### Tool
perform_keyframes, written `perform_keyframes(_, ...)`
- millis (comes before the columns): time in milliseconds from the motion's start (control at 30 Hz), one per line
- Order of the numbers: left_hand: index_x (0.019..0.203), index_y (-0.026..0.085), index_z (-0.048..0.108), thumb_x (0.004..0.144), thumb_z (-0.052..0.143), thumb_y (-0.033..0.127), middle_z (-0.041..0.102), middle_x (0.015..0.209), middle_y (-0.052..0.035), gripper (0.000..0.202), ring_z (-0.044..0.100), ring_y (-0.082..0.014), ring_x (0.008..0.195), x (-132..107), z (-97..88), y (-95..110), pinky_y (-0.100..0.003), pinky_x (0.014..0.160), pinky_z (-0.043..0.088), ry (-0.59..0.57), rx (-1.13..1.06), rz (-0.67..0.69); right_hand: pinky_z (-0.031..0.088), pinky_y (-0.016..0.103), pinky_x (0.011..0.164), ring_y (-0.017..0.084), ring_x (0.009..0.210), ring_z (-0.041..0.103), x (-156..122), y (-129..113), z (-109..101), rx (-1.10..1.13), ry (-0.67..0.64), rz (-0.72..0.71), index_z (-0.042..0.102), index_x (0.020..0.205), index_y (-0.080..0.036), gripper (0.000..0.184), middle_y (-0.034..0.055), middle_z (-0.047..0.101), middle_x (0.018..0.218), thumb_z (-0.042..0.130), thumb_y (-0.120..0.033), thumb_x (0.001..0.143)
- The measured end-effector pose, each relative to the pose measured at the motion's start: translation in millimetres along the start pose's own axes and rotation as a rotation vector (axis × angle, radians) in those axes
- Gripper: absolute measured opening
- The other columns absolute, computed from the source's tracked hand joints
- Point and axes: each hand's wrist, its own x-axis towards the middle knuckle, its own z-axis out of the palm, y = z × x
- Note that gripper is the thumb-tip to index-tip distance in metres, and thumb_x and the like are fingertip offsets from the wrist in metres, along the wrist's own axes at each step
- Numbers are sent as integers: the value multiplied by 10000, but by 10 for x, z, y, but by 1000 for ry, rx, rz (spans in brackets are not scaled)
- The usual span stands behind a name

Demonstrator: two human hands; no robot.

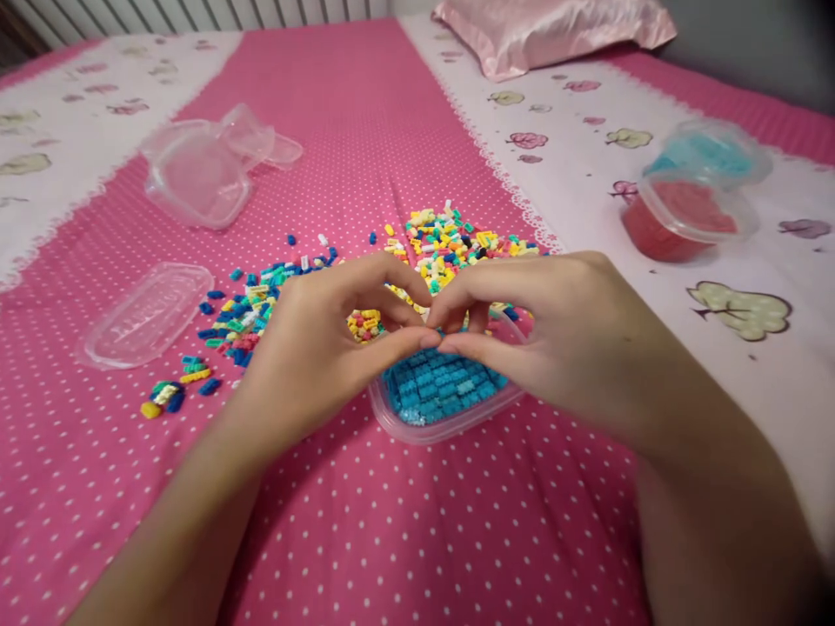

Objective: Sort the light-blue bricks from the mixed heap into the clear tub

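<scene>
My left hand [319, 348] and my right hand [554, 335] meet fingertip to fingertip just above a clear plastic tub [444, 426] filled with light blue bricks [440, 387]. Both hands are pinched shut, and whatever sits between the fingertips is too small to make out. Behind the hands a loose pile of tiny multicoloured bricks [450, 239] spreads over the pink dotted bedspread [391, 522]. More bricks, mostly blue and green [244, 317], lie scattered to the left of my left hand.
Empty clear tubs [202, 169] lie at the back left and a clear lid [147, 313] at the left. At the right stand a lidded tub of red bricks [678, 222] and one of blue bricks [708, 152]. A pink pillow [554, 30] lies at the far edge.
</scene>
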Motion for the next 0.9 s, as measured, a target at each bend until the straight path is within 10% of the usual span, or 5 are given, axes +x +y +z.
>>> perform_keyframes(300, 950, 234, 700, 851, 745, 330, 747, 852, 41, 145, 699, -100, 791, -6, -19, -10, -181, 714, 516, -38, 26, 38, 425, 252, 634, 93, 648, 646, -5, -5, -6, -65, -32, 11, 756, 784, -265, 142, -99, 729, 740, 724, -128, 804)
perform_keyframes(500, 928, 219, 717, 949, 602, 378, 733, 893, 14, 197, 639, -128, 829, -1, -78, -41, -248, 749, 448, 144, 298, 68, 355, 291, 645, 102, 628, 591, -43, 102, -23, -201, -182, -32, 735, 795, -285, 135, -103, 707, 724, 705, -155, 808)
perform_keyframes(900, 917, 198, 709, 936, 569, 331, 721, 872, 17, 195, 637, -126, 816, 13, -23, -35, -242, 796, 448, 35, 340, 70, 247, 357, 806, 96, 630, 551, -52, 161, 66, -218, -260, -74, 675, 772, -278, 134, -136, 684, 731, 693, -184, 866)
